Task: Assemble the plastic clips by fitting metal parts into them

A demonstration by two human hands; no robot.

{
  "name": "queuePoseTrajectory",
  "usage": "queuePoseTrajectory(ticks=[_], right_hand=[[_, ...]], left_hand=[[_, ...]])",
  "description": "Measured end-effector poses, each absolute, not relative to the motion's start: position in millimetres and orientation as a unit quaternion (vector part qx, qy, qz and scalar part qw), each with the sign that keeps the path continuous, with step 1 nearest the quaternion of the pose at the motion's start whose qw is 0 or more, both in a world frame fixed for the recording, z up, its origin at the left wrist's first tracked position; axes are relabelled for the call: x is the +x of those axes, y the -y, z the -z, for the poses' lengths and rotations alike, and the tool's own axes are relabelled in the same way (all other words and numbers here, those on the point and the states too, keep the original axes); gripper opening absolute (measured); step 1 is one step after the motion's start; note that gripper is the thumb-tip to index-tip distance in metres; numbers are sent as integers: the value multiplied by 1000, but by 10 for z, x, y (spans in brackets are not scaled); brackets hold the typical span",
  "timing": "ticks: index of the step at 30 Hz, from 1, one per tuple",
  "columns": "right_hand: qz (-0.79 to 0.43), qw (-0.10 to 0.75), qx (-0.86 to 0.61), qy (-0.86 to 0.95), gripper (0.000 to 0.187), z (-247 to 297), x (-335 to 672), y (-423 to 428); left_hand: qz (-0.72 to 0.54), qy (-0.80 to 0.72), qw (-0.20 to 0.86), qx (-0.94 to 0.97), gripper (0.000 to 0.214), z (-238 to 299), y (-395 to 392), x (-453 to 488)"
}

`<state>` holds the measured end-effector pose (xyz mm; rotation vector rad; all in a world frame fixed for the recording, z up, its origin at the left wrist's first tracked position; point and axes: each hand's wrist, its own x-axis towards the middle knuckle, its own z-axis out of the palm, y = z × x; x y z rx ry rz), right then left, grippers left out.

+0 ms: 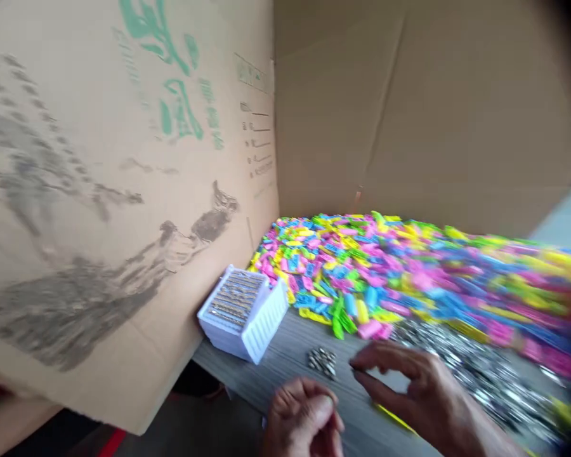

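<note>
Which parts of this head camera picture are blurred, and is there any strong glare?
In the head view, motion blur smears the right side: the heap of multicoloured plastic pieces and the small silver metal pieces. The right hand is slightly soft. The tan corrugated cardboard sheet stays fairly sharp. Lighting looks soft and even, without strong glare.

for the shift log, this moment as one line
left hand: fingers curled | right hand: open, by metal parts | behind: coloured plastic pieces
</note>
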<state>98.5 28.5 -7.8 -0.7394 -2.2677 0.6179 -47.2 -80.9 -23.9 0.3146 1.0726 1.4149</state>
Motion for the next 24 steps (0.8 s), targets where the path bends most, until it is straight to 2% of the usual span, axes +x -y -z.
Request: queuePoseTrajectory(ticks=[5,12,18,24], right_hand=[[-347,399,-262,807,11,-409,1072,60],[-484,413,-210,742,12,-367,1108,240],[-520,410,-206,720,7,-288,1072,231],[-489,402,-212,745,9,-287,1082,217]], left_hand=[[-670,-426,589,149,28,18,860,-398],[-677,-406,578,206,18,-55,900,-303],[-672,-417,556,254,12,-10,908,-304],[-662,-438,549,264,12,18,905,-309]])
